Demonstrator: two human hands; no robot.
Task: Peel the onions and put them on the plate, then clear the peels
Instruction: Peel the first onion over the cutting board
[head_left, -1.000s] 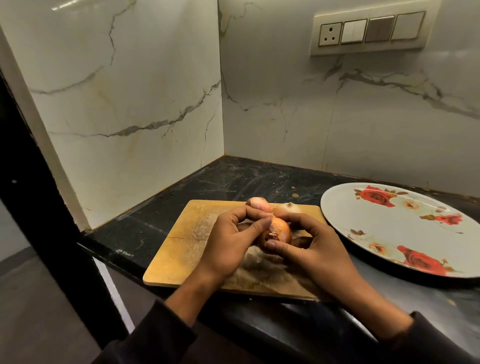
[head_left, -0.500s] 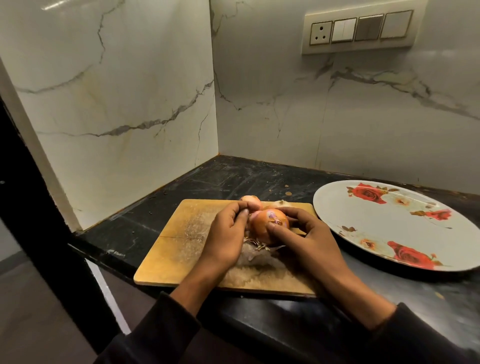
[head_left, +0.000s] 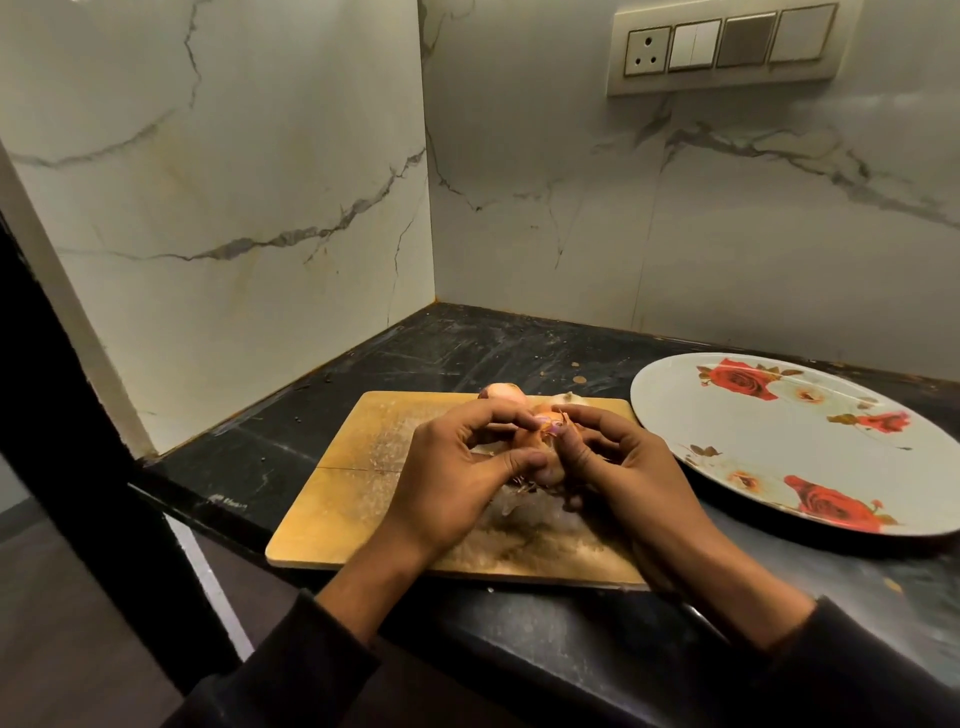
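Note:
Over the wooden cutting board (head_left: 358, 467) both my hands hold one orange-brown onion (head_left: 543, 422). My left hand (head_left: 457, 467) curls round its left side, thumb underneath. My right hand (head_left: 623, 467) grips the right side, its fingertips pinching at the onion's top. Most of the onion is hidden by my fingers. Behind my hands, two more onions lie at the board's far edge: a pinkish onion (head_left: 501, 392) and a pale onion (head_left: 569, 399). The white plate with red roses (head_left: 779, 441) sits to the right, with nothing on it.
Dry peel scraps (head_left: 519, 499) lie on the board under my hands. The black counter (head_left: 467, 348) ends in a marble corner at the back and left. A switch panel (head_left: 727, 47) is on the right wall. The counter's front edge drops to the floor at left.
The onion has turned in my hands and is now more covered by my fingers. My right fingertips have moved up onto its top.

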